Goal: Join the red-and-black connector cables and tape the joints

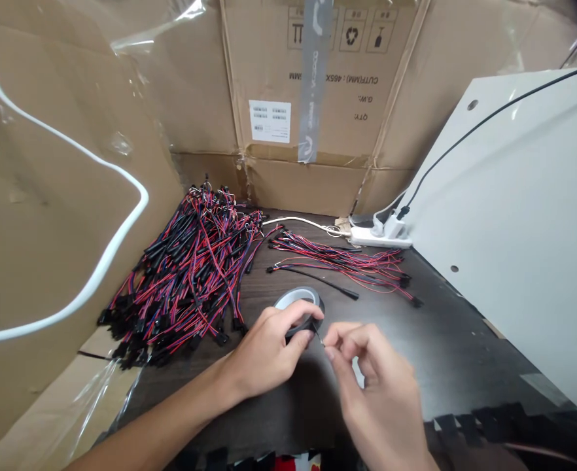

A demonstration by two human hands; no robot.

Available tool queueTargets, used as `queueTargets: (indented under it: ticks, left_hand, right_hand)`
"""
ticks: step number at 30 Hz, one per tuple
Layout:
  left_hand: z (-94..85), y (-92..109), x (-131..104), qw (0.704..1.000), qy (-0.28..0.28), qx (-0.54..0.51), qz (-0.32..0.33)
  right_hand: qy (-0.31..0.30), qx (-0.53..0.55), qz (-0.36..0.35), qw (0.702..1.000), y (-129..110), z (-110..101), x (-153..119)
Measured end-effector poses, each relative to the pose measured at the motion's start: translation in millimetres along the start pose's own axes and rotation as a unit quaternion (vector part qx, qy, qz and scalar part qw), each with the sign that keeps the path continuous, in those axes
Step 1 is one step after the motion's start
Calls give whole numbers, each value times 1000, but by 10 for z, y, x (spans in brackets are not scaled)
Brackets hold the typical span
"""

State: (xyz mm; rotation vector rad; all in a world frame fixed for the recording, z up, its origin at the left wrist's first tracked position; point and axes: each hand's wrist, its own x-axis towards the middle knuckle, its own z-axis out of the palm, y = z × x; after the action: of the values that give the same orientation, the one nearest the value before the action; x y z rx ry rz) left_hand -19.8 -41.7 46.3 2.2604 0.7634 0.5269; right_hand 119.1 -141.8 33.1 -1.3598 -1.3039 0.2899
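My left hand (273,343) grips a roll of black tape (292,294) with a pale core, thumb below and fingers over its near rim. Close on its right, my right hand (374,376) pinches thumb against forefinger at a small dark strip or end by the roll's edge; whether this is tape I cannot make out. Just beyond the roll lies a single black-sleeved cable (318,280). Behind that, a small bundle of red and black wires (342,255) with black connectors is spread on the dark tabletop (445,340).
A big heap of red, blue and black wires (185,275) fills the table's left side. At the back right sits a white power strip (379,237) with plugs. Cardboard (279,72) and a white panel (509,190) wall the table in. Black tape pieces (479,422) line the front edge.
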Motion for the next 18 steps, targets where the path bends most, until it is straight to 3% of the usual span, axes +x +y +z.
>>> queueTargets:
  ticks: [6,10,15,18]
  left_hand:
    - [9,-91,62,997,66,33,26]
    - [41,-54,54,996,52,40,62]
    - [34,-36,31,997,39,39,62]
    - [24,-25,16,997,30,42,60]
  right_hand:
    - [7,-141,-51,989,29,35,2]
    - [5,-217,-67,974,26,79,13]
    - [-96,-192,-64,975,75,108,100]
    - [-99,-211,-77,969,111,109,159]
